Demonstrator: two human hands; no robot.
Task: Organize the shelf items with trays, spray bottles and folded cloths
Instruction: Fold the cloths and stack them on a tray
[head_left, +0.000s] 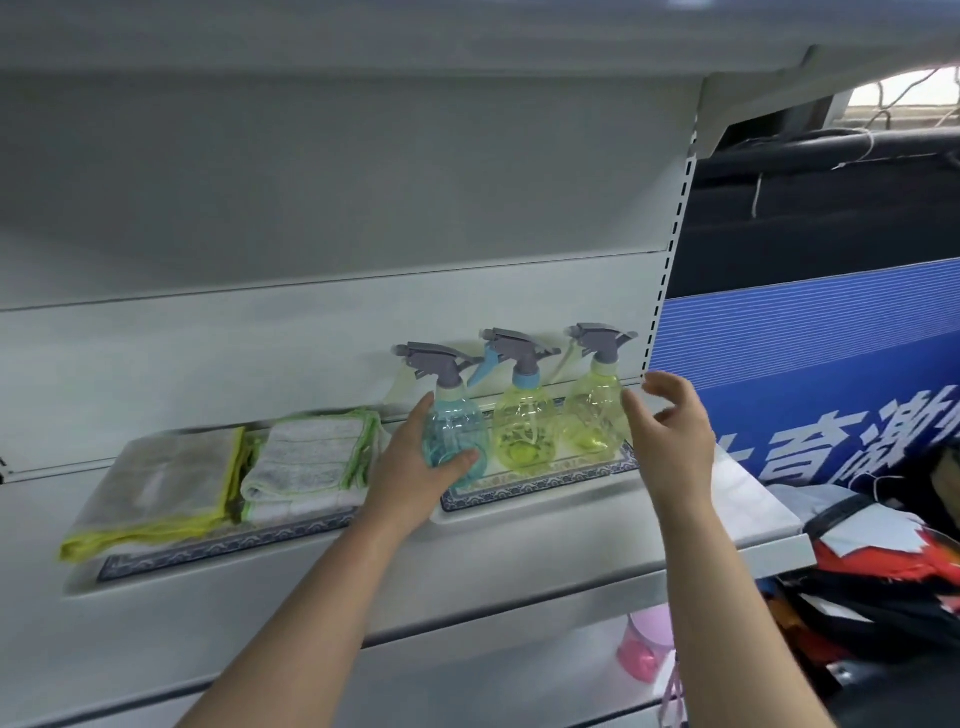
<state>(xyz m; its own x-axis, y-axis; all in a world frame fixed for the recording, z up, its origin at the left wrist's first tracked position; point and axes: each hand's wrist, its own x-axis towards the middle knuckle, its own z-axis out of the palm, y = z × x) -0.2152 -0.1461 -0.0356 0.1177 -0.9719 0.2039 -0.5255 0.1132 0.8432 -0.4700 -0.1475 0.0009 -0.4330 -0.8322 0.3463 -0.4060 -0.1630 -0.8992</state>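
On the white metal shelf (743, 514) at about chest height, a white rectangular tray with a blue patterned rim (530, 491) holds three trigger bottles in a row. The left hand (415, 467) is wrapped round the belly of the translucent blue plastic spray bottle (452, 421) at the tray's left end, thumb across the front and fingers behind it. The right hand (672, 431) hovers just beside the right-hand yellow-green plastic spray bottle (592, 415), fingers spread and relaxed, holding nothing; I cannot tell whether the thumb touches it. Between the two stands the middle yellow-green spray bottle with a blue collar (524, 431). To the left, a second blue-rimmed tray (218, 545) carries a grey folded cloth with yellow edging (166, 483) and, next to it, a white folded cloth with green edging (306, 462). The bottles look nearly empty, so I would expect them to be light and a bit top-heavy with those grey spray heads, easy to tip when nudged. The smooth rounded plastic could slip, so the widest part of the body or the neck under the trigger seems the safest hold. The cloths are soft and will sag unless lifted from beneath.
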